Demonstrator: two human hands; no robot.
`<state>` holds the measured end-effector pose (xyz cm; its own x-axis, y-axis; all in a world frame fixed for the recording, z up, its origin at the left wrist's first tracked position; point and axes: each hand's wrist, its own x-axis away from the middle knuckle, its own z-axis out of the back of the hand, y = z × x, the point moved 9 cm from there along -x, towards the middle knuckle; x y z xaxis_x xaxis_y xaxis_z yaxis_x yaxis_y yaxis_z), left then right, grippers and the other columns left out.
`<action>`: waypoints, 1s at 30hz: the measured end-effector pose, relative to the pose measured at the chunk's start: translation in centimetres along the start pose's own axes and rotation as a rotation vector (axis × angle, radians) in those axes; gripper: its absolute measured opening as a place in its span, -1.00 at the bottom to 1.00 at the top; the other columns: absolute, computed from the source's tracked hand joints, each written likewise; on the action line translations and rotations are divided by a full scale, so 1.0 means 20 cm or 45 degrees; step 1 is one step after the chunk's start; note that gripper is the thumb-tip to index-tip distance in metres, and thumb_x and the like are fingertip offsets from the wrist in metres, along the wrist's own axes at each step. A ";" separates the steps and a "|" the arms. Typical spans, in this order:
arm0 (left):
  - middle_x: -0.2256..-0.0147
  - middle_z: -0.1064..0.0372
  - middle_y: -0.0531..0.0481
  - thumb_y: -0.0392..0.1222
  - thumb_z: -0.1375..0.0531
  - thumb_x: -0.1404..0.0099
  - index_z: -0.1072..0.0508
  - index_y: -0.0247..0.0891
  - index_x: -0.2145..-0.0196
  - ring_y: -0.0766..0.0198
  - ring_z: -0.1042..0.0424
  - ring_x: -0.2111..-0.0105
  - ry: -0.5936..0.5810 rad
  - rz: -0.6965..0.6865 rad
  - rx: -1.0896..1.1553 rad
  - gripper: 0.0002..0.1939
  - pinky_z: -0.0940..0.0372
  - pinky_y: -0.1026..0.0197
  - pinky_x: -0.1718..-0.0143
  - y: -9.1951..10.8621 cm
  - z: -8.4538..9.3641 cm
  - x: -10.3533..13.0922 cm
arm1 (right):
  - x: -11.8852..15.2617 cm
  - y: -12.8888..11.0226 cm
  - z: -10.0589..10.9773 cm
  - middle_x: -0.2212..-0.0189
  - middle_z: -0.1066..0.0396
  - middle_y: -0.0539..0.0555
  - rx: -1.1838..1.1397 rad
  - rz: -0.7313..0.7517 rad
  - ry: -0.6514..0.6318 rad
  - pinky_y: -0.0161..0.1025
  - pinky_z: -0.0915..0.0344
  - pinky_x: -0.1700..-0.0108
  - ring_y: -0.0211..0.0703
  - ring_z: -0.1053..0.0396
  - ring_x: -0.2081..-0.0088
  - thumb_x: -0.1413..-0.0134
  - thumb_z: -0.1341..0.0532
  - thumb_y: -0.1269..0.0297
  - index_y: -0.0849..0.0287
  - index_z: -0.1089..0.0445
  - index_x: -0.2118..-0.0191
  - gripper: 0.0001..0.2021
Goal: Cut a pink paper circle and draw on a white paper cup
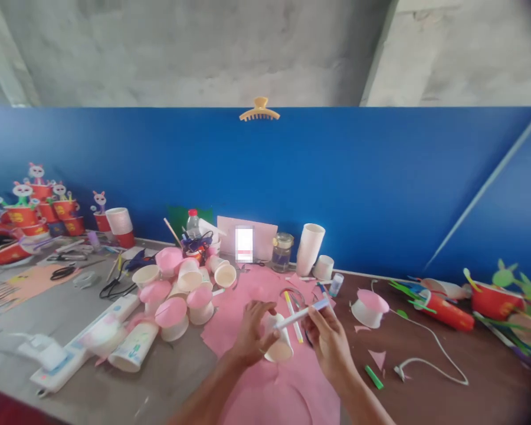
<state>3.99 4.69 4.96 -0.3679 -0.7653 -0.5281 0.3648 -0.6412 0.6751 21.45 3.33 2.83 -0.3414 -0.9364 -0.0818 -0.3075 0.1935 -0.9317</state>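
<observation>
A white paper cup [282, 353] is tipped on its side over the pink paper sheet [265, 395]. My left hand [253, 333] curls around the cup's left side, with the thumb against its wall. Pinched between the fingers of my right hand [330, 336] is a slim white marker with a purple end [297, 316]. It slants across the cup, its far end close to my left fingers; whether it touches the cup I cannot tell. Just behind the right hand lies a white-and-yellow marker [294, 317] on the pink sheet.
Paper cups with pink paper discs [171, 313] crowd the left, beside a power strip [88, 336]. A glass jar [282, 252] and a tall cup stack [310, 248] stand by the blue partition [358, 177]. On the right are a disc-topped cup [369, 308], a green cap [374, 376] and a white cable [438, 361].
</observation>
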 end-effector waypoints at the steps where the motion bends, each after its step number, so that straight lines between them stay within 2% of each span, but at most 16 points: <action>1: 0.21 -0.39 -0.13 0.37 0.06 -0.19 -0.32 -0.18 -0.01 0.05 -0.30 0.17 -0.006 -0.013 -0.042 -0.34 -0.15 -0.06 0.05 0.00 0.00 0.00 | 0.01 0.01 -0.02 0.67 -0.23 -0.05 -0.033 -0.008 0.001 -0.23 -0.09 0.63 -0.18 -0.19 0.64 0.14 -0.33 0.06 0.04 -0.34 0.51 -0.78; 3: 0.23 -0.41 -0.12 0.34 0.01 -0.18 -0.32 -0.17 -0.02 0.05 -0.30 0.18 -0.018 -0.018 -0.138 -0.35 -0.11 -0.09 0.02 0.00 -0.01 0.00 | 0.01 0.01 -0.05 0.65 -0.25 -0.05 -0.081 -0.001 -0.001 -0.23 -0.15 0.56 -0.19 -0.23 0.60 0.12 -0.33 0.08 0.07 -0.34 0.50 -0.78; 5: 0.25 -0.43 -0.10 0.23 -0.04 -0.22 -0.34 -0.17 0.00 0.07 -0.32 0.21 -0.040 -0.009 -0.232 -0.47 -0.07 -0.09 0.01 0.00 -0.02 0.00 | 0.01 0.03 -0.06 0.64 -0.24 -0.07 -0.126 -0.001 0.008 -0.25 -0.19 0.50 -0.23 -0.22 0.58 0.10 -0.33 0.09 0.08 -0.33 0.49 -0.78; 8: 0.31 -0.46 -0.05 0.00 -0.01 -0.31 -0.43 -0.13 0.14 0.13 -0.34 0.29 -0.081 -0.013 -0.335 -0.70 -0.06 -0.06 0.04 0.01 -0.05 0.00 | 0.02 0.06 -0.05 0.60 -0.26 -0.07 -0.183 -0.001 -0.018 -0.27 -0.21 0.45 -0.26 -0.22 0.55 0.10 -0.34 0.10 0.10 -0.35 0.45 -0.78; 10: 0.33 -0.47 -0.03 -0.08 0.02 -0.33 -0.45 -0.11 0.20 0.16 -0.35 0.31 -0.072 -0.016 -0.363 -0.73 -0.07 -0.03 0.06 0.01 -0.05 -0.01 | 0.02 0.07 -0.05 0.59 -0.27 -0.06 -0.198 -0.008 -0.043 -0.27 -0.21 0.44 -0.27 -0.22 0.54 0.12 -0.35 0.08 0.11 -0.39 0.42 -0.76; 16: 0.40 -0.46 0.00 -0.09 0.02 -0.34 -0.44 -0.14 0.23 0.18 -0.36 0.37 -0.030 -0.077 -0.428 -0.74 -0.06 0.01 0.09 0.00 -0.03 -0.01 | -0.01 0.09 -0.01 0.70 -0.12 -0.14 -0.343 -0.140 -0.011 -0.36 -0.03 0.58 -0.36 -0.09 0.63 0.24 -0.39 0.02 0.19 -0.46 0.43 -0.67; 24: 0.49 -0.38 0.03 -0.21 0.06 -0.35 -0.35 -0.22 0.38 0.23 -0.32 0.41 0.019 -0.264 -0.564 -0.77 -0.04 0.05 0.07 0.08 -0.05 -0.01 | -0.05 0.09 0.02 0.74 -0.09 -0.17 -0.420 -0.210 0.078 -0.41 0.13 0.65 -0.44 0.00 0.69 0.31 -0.43 0.10 0.19 -0.37 0.54 -0.69; 28: 0.50 -0.36 0.04 -0.21 0.05 -0.34 -0.34 -0.22 0.38 0.24 -0.30 0.42 -0.011 -0.283 -0.576 -0.77 -0.04 0.04 0.06 0.09 -0.07 -0.01 | -0.07 0.10 0.01 0.74 -0.08 -0.17 -0.404 -0.174 0.107 -0.40 0.14 0.68 -0.44 0.04 0.72 0.26 -0.41 0.09 0.16 -0.29 0.58 -0.67; 30: 0.51 -0.35 0.03 -0.17 0.03 -0.34 -0.35 -0.21 0.41 0.22 -0.30 0.42 0.017 -0.220 -0.480 -0.77 -0.05 0.03 0.06 0.06 -0.04 -0.02 | -0.10 0.06 0.08 0.75 -0.07 -0.17 -0.395 -0.107 0.132 -0.39 0.14 0.71 -0.43 0.05 0.74 0.21 -0.38 0.09 0.14 -0.22 0.61 -0.65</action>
<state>5.23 4.21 5.58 -0.4410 -0.6440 -0.6252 0.5876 -0.7337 0.3412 23.20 5.00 1.42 -0.3874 -0.9210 0.0420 -0.5886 0.2120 -0.7801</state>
